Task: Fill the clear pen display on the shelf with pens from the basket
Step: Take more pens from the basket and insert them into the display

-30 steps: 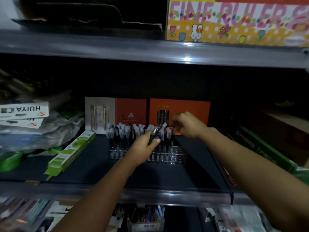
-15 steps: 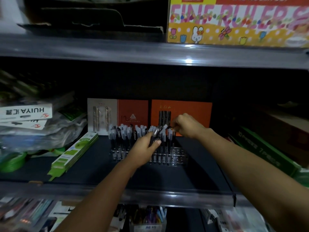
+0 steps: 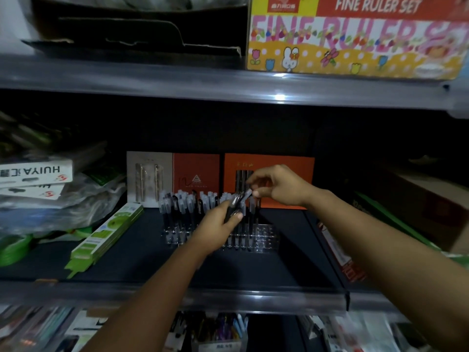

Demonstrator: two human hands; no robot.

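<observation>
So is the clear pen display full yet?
Not full: the clear pen display has empty slots at its right end; pens fill the left.

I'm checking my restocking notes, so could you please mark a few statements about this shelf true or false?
1. The left hand grips a bundle of pens. True.
2. The right hand rests flat on the shelf. False: it is raised, pinching one pen's tip at the bundle.
3. The clear pen display is full. False: its right end slots look empty.
4. A green package lies left of the display. True.
</observation>
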